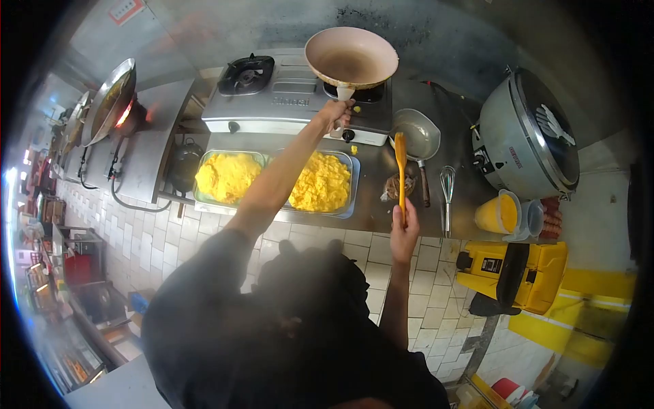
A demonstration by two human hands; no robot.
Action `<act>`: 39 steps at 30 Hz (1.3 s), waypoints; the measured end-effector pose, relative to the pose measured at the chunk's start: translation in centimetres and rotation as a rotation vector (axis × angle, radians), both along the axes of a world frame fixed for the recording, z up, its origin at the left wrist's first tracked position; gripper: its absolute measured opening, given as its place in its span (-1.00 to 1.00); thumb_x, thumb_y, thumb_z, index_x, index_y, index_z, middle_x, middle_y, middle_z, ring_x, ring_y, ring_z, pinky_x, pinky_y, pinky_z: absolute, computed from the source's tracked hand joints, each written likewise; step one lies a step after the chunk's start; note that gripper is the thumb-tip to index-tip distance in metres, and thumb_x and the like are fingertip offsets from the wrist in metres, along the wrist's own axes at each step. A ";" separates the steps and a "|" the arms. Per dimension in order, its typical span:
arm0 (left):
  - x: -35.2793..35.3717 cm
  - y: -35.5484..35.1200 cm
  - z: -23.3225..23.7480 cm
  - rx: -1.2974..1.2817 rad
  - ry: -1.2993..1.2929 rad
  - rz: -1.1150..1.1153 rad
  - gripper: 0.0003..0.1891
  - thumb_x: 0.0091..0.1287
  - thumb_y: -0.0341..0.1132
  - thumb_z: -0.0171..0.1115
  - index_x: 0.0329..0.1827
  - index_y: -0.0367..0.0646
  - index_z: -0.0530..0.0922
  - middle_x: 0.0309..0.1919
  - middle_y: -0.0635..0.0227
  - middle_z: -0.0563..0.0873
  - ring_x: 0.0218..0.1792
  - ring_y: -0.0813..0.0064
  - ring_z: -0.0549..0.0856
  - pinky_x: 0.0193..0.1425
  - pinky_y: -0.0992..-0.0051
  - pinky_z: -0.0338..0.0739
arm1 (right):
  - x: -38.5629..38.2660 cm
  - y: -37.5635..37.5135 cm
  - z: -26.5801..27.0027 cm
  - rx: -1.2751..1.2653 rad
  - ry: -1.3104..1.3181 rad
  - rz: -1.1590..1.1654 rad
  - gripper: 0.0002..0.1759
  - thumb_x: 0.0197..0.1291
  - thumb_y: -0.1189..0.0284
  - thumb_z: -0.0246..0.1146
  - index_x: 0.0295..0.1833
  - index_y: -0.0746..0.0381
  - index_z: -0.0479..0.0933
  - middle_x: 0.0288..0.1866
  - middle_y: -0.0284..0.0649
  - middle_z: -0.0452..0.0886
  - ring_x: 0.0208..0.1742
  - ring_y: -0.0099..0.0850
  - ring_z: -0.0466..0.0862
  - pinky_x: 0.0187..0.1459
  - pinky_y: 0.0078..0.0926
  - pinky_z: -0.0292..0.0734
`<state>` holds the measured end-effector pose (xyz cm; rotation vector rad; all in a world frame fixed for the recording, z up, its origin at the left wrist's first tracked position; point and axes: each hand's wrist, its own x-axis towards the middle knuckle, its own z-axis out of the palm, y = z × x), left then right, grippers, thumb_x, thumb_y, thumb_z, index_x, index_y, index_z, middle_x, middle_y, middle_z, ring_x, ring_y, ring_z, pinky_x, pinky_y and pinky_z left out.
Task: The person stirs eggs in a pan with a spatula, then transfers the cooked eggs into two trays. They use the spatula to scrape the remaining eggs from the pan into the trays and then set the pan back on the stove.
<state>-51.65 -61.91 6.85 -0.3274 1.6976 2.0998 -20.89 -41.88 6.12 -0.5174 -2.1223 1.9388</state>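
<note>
My left hand (337, 114) is closed around the handle of a frying pan (351, 58), which is over the right burner of the gas stove (293, 102). The pan's pale inside has a brownish middle and holds no food that I can see. In my right hand (405, 232) is a yellow-orange spatula (400, 157), held upright by its lower end. Below my left arm, two trays hold scrambled eggs; the left heap of eggs (228, 177) and the right heap (320, 180) are bright yellow. Small egg bits lie by the stove's front.
Right of the stove are a saucepan (417, 133), a whisk (447, 198) and a large rice cooker (524, 136). A jug of yellow liquid (497, 213) stands near the counter edge. At far left, a wok (109, 102) sits over a flame. A yellow bin (538, 276) is at right.
</note>
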 end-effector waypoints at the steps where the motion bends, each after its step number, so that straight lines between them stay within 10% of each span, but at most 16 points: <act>1: -0.1 0.0 0.8 0.016 -0.024 -0.040 -0.70 0.46 -0.23 0.23 -0.43 -0.18 0.45 -0.66 0.42 0.46 -0.74 0.57 0.41 -0.69 0.48 0.39 | -1.0 -0.3 0.0 -0.001 -0.004 0.001 -0.51 0.46 0.26 0.22 0.32 0.38 0.44 -0.06 -0.29 0.63 -0.09 -0.59 0.55 -0.03 -0.60 0.46; 3: 0.0 -0.3 1.9 0.031 -0.050 -0.077 -0.71 0.47 -0.24 0.22 -0.42 -0.16 0.44 -0.66 0.44 0.44 -0.74 0.59 0.41 -0.68 0.50 0.39 | -3.1 -1.2 -0.1 -0.006 0.096 -0.008 -0.60 0.46 0.35 0.21 0.32 0.25 0.47 -0.32 -0.53 0.48 -0.45 -0.79 0.32 -0.52 -0.76 0.17; 10: -3.6 -0.5 -2.0 0.175 -0.080 -0.154 -0.74 0.49 -0.27 0.18 -0.38 -0.14 0.39 -0.66 0.47 0.42 -0.73 0.64 0.39 -0.64 0.53 0.39 | -8.3 -4.8 0.3 0.000 0.150 0.018 -0.65 0.43 0.40 0.22 0.28 0.18 0.50 -0.36 -0.54 0.43 -0.46 -0.77 0.30 -0.54 -0.77 0.15; 19: -3.6 -3.8 -1.5 0.281 -0.140 -0.313 -0.69 0.53 -0.12 0.13 -0.32 -0.12 0.41 -0.58 0.50 0.44 -0.67 0.69 0.40 -0.58 0.64 0.41 | -14.3 -9.3 5.6 -0.136 0.075 -0.023 -0.68 0.45 0.35 0.17 0.24 0.15 0.55 -0.17 -0.42 0.63 -0.38 -0.70 0.44 -0.47 -0.68 0.27; 21: -3.1 -4.4 -1.3 0.272 -0.098 -0.286 -0.56 0.53 0.08 0.06 -0.22 -0.18 0.46 -0.50 0.40 0.53 -0.59 0.55 0.53 -0.47 0.59 0.54 | -17.2 -10.2 6.4 -0.261 0.043 -0.020 -0.68 0.44 0.35 0.18 0.24 0.15 0.56 -0.12 -0.40 0.67 -0.36 -0.69 0.47 -0.47 -0.66 0.29; 23: -1.8 -5.7 -0.7 0.265 -0.074 -0.271 -0.49 0.51 0.16 0.02 -0.15 -0.20 0.47 -0.43 0.35 0.57 -0.50 0.47 0.60 -0.37 0.52 0.61 | -20.2 -10.8 6.3 -0.429 0.032 0.072 -0.71 0.40 0.46 0.20 0.18 0.27 0.58 -0.16 -0.31 0.69 -0.06 -0.51 0.62 0.00 -0.55 0.46; 27: 1.5 -10.2 -1.9 0.050 0.006 -0.078 -0.37 0.47 0.30 -0.03 0.02 -0.20 0.48 -0.21 0.23 0.64 -0.25 0.30 0.70 -0.11 0.35 0.68 | -25.0 -12.7 5.8 -0.420 0.024 0.133 -0.69 0.33 0.50 0.27 0.16 0.31 0.58 -0.15 -0.31 0.68 -0.10 -0.51 0.64 -0.09 -0.52 0.52; 34: 16.0 -21.4 -2.0 0.002 0.042 -0.042 -0.49 0.54 0.13 0.01 0.08 -0.22 0.53 -0.21 0.35 0.64 -0.19 0.48 0.71 -0.09 0.47 0.63 | -28.7 -13.4 3.7 -0.279 -0.147 0.121 -0.70 0.14 0.56 0.40 0.01 0.38 0.61 -0.37 -0.26 0.62 -0.61 -0.58 0.49 -0.73 -0.65 0.10; 39: 24.9 -27.9 -4.6 -0.042 -0.069 0.037 -0.56 0.55 0.05 0.03 0.07 -0.19 0.54 -0.27 0.40 0.65 -0.24 0.50 0.71 -0.12 0.50 0.60 | -29.3 -12.4 1.9 0.268 -0.221 0.076 -0.53 0.03 0.28 0.53 0.02 0.30 0.69 -0.29 -0.23 0.74 -0.53 -0.51 0.61 -0.58 -0.49 0.46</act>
